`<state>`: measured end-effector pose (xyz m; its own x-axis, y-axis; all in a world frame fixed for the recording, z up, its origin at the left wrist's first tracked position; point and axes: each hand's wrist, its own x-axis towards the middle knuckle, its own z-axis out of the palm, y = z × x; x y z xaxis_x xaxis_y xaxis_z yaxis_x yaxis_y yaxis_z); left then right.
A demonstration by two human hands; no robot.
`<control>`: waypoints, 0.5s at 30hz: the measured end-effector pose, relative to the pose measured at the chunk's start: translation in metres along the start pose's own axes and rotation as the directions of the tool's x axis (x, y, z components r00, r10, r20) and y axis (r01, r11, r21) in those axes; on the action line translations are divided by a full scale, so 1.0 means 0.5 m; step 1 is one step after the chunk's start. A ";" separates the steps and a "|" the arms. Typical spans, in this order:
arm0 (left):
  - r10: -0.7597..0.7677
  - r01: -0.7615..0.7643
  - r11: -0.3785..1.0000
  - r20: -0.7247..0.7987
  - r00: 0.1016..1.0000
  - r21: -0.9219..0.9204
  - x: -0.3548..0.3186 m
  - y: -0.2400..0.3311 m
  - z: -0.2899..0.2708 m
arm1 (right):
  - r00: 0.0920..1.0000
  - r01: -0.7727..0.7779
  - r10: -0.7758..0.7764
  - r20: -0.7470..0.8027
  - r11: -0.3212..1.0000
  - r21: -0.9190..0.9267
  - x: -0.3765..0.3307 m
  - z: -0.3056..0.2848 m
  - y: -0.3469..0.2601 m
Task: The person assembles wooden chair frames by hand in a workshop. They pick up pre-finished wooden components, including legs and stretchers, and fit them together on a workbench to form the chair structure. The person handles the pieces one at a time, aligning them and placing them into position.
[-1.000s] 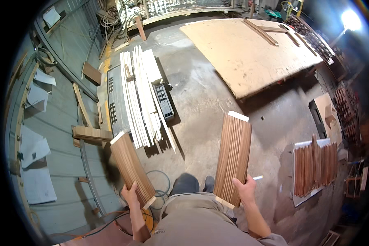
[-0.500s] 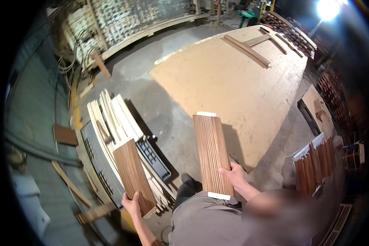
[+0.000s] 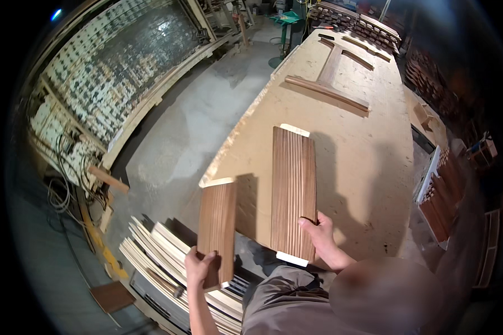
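Observation:
My left hand (image 3: 199, 268) grips the lower part of a brown wooden panel (image 3: 217, 226) with ridged grain and a pale tongue along its far end. Its thumb lies across the panel's face. A second, longer wooden panel (image 3: 292, 192) of the same kind is held by my right hand (image 3: 317, 234) at its right edge, thumb on top. Pale tongues show at both ends of that one. Both panels are held up apart from each other, over the near end of the tan worktable (image 3: 251, 145). The fingers beneath each panel are hidden.
On the table's far part lie wooden frame pieces (image 3: 327, 94). To the left, a stack of pale wood strips (image 3: 162, 268) stands low. Bundled brown slats (image 3: 441, 195) are at the right. A large paint-spotted press (image 3: 128, 61) fills the far left.
My view has turned toward the table. My left hand has brought its panel from over the pale strips rightward to the table's near edge. Both hands keep their grip.

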<state>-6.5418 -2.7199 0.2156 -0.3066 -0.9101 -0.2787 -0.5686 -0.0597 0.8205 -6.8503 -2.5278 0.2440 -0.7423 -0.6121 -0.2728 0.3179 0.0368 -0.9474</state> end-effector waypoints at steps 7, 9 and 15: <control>0.081 -0.115 0.992 0.442 0.893 0.050 0.438 0.154 0.053 | 0.992 0.094 -0.074 -0.103 0.974 0.204 0.213 0.231 -0.078; 0.110 -0.158 0.987 0.547 0.830 0.042 0.544 0.173 0.092 | 0.970 0.107 -0.104 -0.220 0.994 0.004 0.272 0.272 -0.051; 0.189 -0.431 0.897 0.794 0.577 0.100 0.766 0.211 0.237 | 0.829 0.113 -0.114 -0.547 0.993 -0.035 0.373 0.442 -0.062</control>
<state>-6.8096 -3.0260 0.1362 -0.8906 -0.2112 -0.4027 -0.4544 0.3796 0.8059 -6.8681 -2.8176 0.2597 -0.9744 -0.0796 -0.2102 0.2112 -0.0044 -0.9774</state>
